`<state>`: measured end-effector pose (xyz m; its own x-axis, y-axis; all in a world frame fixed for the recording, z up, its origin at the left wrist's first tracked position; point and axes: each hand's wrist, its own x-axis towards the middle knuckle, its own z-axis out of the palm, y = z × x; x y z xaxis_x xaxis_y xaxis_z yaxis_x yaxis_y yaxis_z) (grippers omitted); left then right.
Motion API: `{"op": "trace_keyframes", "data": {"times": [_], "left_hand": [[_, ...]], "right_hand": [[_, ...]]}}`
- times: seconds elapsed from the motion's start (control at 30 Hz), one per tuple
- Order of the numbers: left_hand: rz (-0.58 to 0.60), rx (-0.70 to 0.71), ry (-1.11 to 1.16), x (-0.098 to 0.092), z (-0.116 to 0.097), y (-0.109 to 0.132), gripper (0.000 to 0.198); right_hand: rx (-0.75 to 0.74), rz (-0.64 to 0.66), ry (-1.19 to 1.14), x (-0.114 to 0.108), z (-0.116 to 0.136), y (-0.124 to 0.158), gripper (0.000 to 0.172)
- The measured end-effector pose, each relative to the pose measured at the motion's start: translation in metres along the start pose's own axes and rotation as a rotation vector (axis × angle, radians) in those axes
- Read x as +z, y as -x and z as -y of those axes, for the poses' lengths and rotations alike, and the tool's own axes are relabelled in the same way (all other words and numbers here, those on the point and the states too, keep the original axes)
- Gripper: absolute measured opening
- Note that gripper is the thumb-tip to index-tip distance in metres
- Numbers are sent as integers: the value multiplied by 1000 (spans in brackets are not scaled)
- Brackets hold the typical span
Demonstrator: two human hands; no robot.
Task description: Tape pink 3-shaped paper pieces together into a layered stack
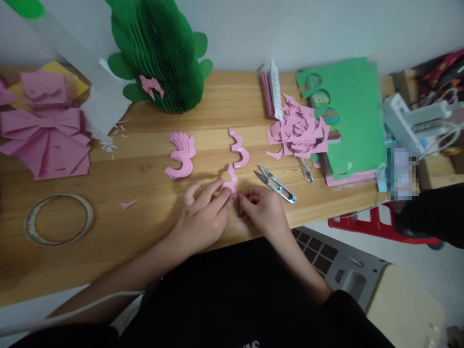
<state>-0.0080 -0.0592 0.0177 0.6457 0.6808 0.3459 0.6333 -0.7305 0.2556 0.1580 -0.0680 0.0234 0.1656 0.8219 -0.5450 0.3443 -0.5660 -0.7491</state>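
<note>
Near snips (272, 182) and scraps (299, 126), left fingers (213, 188) touch a pink cutout (231, 173), right fingers (249, 200) curl beside it—both grips unclear.

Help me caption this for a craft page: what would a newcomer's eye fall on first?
Probably the big green pleated-paper shape at the back, left of centre. Next, the jumbled heap of pink paper scraps beside the flat green sheet, right of centre. Then the bare left hand and bare right hand, front and centre, at a small pink wavy paper strip.
</note>
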Motion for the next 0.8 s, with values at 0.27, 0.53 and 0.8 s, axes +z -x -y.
{"op": "trace_keyframes", "data": {"times": [0.27,0.53,0.8], "left_hand": [[0,13,-14,2,0,0,26],[-87,43,-70,18,4,5,24],[44,45,-135,26,4,13,34]], "right_hand": [[-50,39,-105,-2,-12,-4,18],[-214,16,-104,10,-28,-17,26],[-271,-8,-71,17,-43,-32,24]]}}
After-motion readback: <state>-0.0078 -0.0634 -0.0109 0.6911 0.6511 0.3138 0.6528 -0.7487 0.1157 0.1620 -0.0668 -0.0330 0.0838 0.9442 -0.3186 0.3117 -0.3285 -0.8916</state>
